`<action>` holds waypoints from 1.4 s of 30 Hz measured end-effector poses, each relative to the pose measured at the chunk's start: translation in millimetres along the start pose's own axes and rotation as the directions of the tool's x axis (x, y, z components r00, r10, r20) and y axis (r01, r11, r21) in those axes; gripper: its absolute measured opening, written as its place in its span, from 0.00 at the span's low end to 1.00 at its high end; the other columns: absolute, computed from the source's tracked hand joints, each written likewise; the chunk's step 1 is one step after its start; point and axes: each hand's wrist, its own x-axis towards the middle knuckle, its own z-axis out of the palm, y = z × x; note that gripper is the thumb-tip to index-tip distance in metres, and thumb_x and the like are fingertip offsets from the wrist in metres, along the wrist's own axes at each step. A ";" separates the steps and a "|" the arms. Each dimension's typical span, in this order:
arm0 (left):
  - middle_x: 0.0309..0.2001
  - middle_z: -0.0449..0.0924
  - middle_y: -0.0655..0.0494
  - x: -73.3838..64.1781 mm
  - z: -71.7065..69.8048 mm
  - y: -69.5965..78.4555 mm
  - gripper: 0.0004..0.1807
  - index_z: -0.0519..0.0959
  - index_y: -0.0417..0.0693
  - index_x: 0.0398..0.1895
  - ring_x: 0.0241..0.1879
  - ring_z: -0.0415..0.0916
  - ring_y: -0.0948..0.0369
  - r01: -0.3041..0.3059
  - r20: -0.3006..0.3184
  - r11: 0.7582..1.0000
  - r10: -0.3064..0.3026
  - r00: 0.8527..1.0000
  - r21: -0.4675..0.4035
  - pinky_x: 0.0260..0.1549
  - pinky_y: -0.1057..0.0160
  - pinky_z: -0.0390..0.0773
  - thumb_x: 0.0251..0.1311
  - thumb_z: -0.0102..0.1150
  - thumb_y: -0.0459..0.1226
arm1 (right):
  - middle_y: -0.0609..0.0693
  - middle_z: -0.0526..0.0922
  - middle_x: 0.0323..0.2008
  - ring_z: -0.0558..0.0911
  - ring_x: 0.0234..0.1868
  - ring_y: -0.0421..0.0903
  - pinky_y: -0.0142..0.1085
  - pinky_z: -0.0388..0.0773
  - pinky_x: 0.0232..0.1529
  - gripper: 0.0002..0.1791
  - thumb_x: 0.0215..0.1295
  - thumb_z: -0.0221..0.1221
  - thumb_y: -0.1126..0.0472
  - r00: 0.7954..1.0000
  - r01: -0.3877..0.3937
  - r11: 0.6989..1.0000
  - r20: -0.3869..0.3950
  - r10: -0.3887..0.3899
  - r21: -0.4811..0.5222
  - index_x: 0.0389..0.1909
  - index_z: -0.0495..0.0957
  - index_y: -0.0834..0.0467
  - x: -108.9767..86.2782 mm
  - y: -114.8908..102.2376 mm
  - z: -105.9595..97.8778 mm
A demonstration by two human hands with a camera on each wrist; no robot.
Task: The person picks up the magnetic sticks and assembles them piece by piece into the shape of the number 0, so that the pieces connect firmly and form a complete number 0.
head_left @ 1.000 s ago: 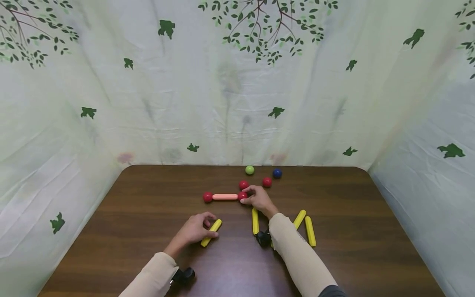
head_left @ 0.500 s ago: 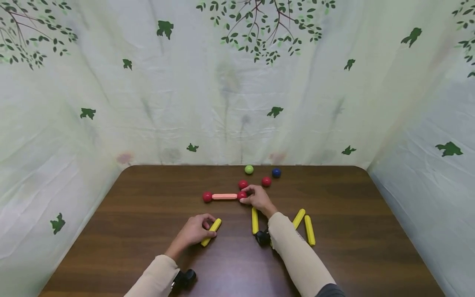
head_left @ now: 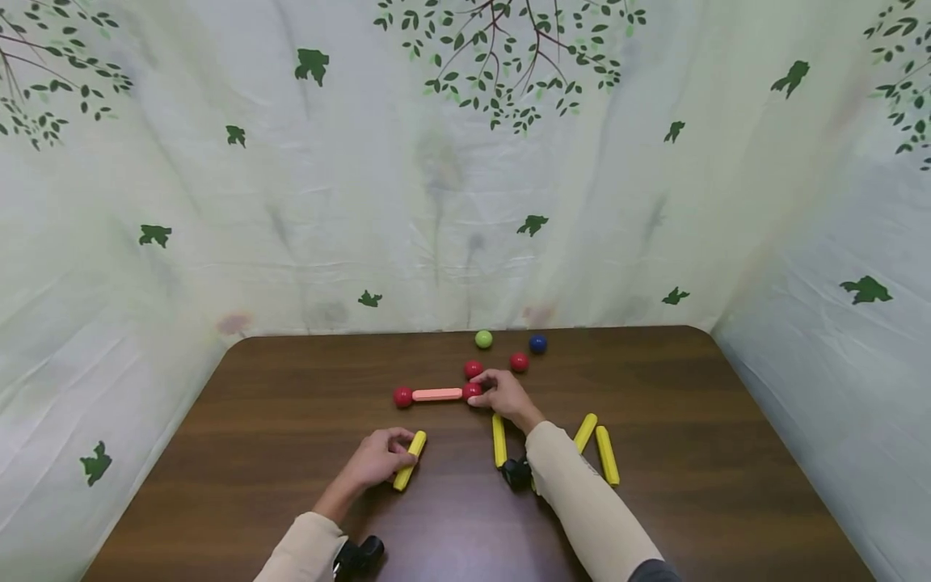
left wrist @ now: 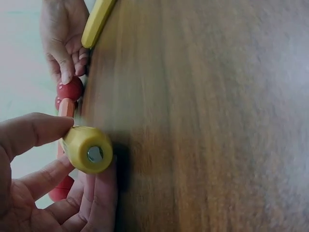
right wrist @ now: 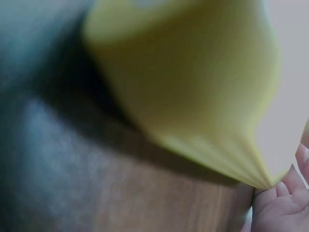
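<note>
My left hand (head_left: pixel 378 458) pinches a yellow rod (head_left: pixel 410 461) between thumb and fingers, left of the table's middle. In the left wrist view a round metal disc shows in the near end of this yellow rod (left wrist: pixel 82 145). Farther off, a salmon-pink rod (head_left: pixel 437 394) lies sideways with a red ball (head_left: pixel 403 397) at its left end and another red ball (head_left: pixel 472 391) at its right end. My right hand (head_left: pixel 505 396) holds that right-end ball between thumb and fingers. In the right wrist view, a blurred yellow rod (right wrist: pixel 193 82) covers much of the picture.
Behind the right hand are two loose red balls (head_left: pixel 473 369), a green ball (head_left: pixel 483 339) and a blue ball (head_left: pixel 537 344). Yellow rods (head_left: pixel 499 440) lie near the right forearm, one partly under it. A printed cloth (head_left: pixel 327 202) hangs past the brown table's (head_left: pixel 691 388) far edge.
The left hand has turned its yellow rod to point more straight away from me and moved it slightly farther off. The right hand keeps its place at the red ball. The head view shifts a little.
</note>
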 end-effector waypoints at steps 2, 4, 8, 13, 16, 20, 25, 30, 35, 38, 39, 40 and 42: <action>0.30 0.77 0.51 -0.5 -1.7 -0.6 0.17 0.79 0.38 0.49 0.25 0.73 0.59 0.003 0.012 1.000 -0.003 1.000 -0.015 0.22 0.62 0.77 0.54 0.64 0.29 | 0.54 0.80 0.46 0.74 0.31 0.44 0.33 0.72 0.34 0.17 0.53 0.69 0.67 1.000 -0.005 1.000 0.004 0.005 -0.003 0.45 0.81 0.61 0.9 0.0 1.0; 0.32 0.77 0.50 -1.0 -3.5 -1.5 0.18 0.78 0.38 0.50 0.27 0.74 0.59 0.012 0.030 0.998 -0.010 1.000 -0.058 0.23 0.61 0.77 0.54 0.64 0.29 | 0.54 0.81 0.46 0.74 0.32 0.44 0.33 0.72 0.35 0.17 0.54 0.69 0.67 1.000 -0.010 1.000 0.007 0.010 -0.007 0.46 0.81 0.61 1.6 0.2 1.2; 0.34 0.77 0.49 -1.6 -8.6 -3.2 0.21 0.76 0.36 0.53 0.28 0.74 0.59 0.025 0.072 0.986 -0.013 0.997 -0.163 0.25 0.60 0.78 0.55 0.64 0.30 | 0.54 0.81 0.46 0.75 0.32 0.44 0.33 0.72 0.35 0.17 0.54 0.69 0.68 1.000 0.001 1.000 0.011 -0.001 -0.007 0.46 0.80 0.61 2.7 1.4 1.3; 0.36 0.78 0.49 -0.1 -15.5 -5.7 0.23 0.74 0.35 0.56 0.29 0.75 0.59 0.039 0.106 0.972 -0.014 0.994 -0.232 0.26 0.59 0.79 0.56 0.64 0.31 | 0.54 0.80 0.45 0.74 0.31 0.44 0.33 0.71 0.35 0.17 0.53 0.69 0.68 1.000 0.016 1.000 0.006 -0.015 -0.018 0.45 0.81 0.62 3.0 0.4 1.2; 0.37 0.78 0.48 1.4 -19.7 -6.6 0.24 0.73 0.35 0.57 0.30 0.75 0.58 0.062 0.089 0.962 -0.039 0.995 -0.266 0.28 0.58 0.81 0.57 0.64 0.31 | 0.55 0.80 0.45 0.74 0.30 0.43 0.32 0.71 0.34 0.17 0.53 0.69 0.68 1.000 0.016 1.000 0.009 -0.016 -0.016 0.45 0.81 0.62 2.5 -1.2 0.7; 0.40 0.79 0.48 4.4 -23.7 -9.8 0.24 0.72 0.34 0.58 0.31 0.77 0.58 0.088 0.060 0.945 -0.073 0.996 -0.313 0.29 0.57 0.81 0.58 0.64 0.31 | 0.54 0.80 0.44 0.73 0.29 0.43 0.32 0.71 0.33 0.17 0.53 0.69 0.69 1.000 0.020 1.000 0.007 -0.020 -0.017 0.45 0.81 0.63 1.7 -3.0 0.9; 0.36 0.82 0.50 11.9 -26.7 -15.9 0.25 0.70 0.31 0.59 0.30 0.79 0.59 0.109 0.051 0.921 -0.097 0.994 -0.374 0.30 0.57 0.82 0.59 0.63 0.32 | 0.54 0.80 0.43 0.73 0.28 0.42 0.31 0.71 0.32 0.16 0.53 0.69 0.69 1.000 0.019 1.000 0.001 -0.019 -0.013 0.44 0.81 0.63 1.1 -3.6 1.3; 0.33 0.82 0.51 19.4 -27.6 -18.8 0.26 0.70 0.28 0.58 0.29 0.80 0.59 0.115 0.034 0.905 -0.111 0.993 -0.410 0.30 0.58 0.82 0.58 0.64 0.32 | 0.54 0.81 0.43 0.74 0.27 0.42 0.31 0.71 0.32 0.16 0.53 0.69 0.70 1.000 0.021 1.000 0.000 -0.021 0.009 0.44 0.81 0.64 1.3 -0.9 1.8; 0.33 0.81 0.51 23.2 -26.3 -21.2 0.26 0.70 0.28 0.58 0.29 0.79 0.60 0.122 0.018 0.896 -0.126 0.992 -0.428 0.32 0.59 0.82 0.58 0.64 0.32 | 0.55 0.81 0.43 0.74 0.27 0.42 0.31 0.71 0.32 0.17 0.53 0.69 0.70 1.000 0.026 1.000 0.005 -0.026 0.010 0.45 0.80 0.64 1.0 -0.2 1.0; 0.33 0.81 0.51 24.6 -26.3 -20.6 0.27 0.71 0.29 0.58 0.28 0.78 0.60 0.127 0.004 0.899 -0.139 0.990 -0.419 0.32 0.59 0.82 0.57 0.65 0.32 | 0.56 0.80 0.44 0.74 0.28 0.43 0.32 0.71 0.33 0.17 0.53 0.69 0.69 1.000 0.022 1.000 0.009 -0.022 0.014 0.45 0.80 0.64 1.6 -0.6 0.5; 0.33 0.81 0.51 25.0 -26.5 -20.2 0.26 0.71 0.29 0.57 0.28 0.79 0.60 0.129 -0.001 0.900 -0.142 0.990 -0.417 0.32 0.59 0.82 0.57 0.65 0.32 | 0.55 0.80 0.45 0.74 0.29 0.43 0.32 0.71 0.33 0.17 0.53 0.69 0.69 1.000 0.022 1.000 0.010 -0.022 0.012 0.46 0.80 0.64 1.9 -0.3 0.5; 0.33 0.81 0.51 25.4 -26.8 -19.8 0.27 0.71 0.29 0.57 0.29 0.79 0.59 0.128 -0.004 0.902 -0.143 0.990 -0.413 0.32 0.59 0.82 0.57 0.65 0.33 | 0.55 0.80 0.45 0.74 0.30 0.43 0.32 0.71 0.34 0.17 0.53 0.69 0.69 1.000 0.021 1.000 0.009 -0.021 0.008 0.45 0.80 0.63 1.9 -0.2 0.5; 0.34 0.82 0.51 25.8 -27.5 -19.1 0.27 0.72 0.30 0.58 0.29 0.79 0.59 0.129 -0.004 0.907 -0.143 0.990 -0.401 0.33 0.59 0.82 0.57 0.66 0.34 | 0.55 0.80 0.46 0.75 0.31 0.43 0.32 0.72 0.34 0.17 0.53 0.69 0.68 1.000 0.018 1.000 0.012 -0.018 0.007 0.46 0.80 0.63 1.7 0.5 0.8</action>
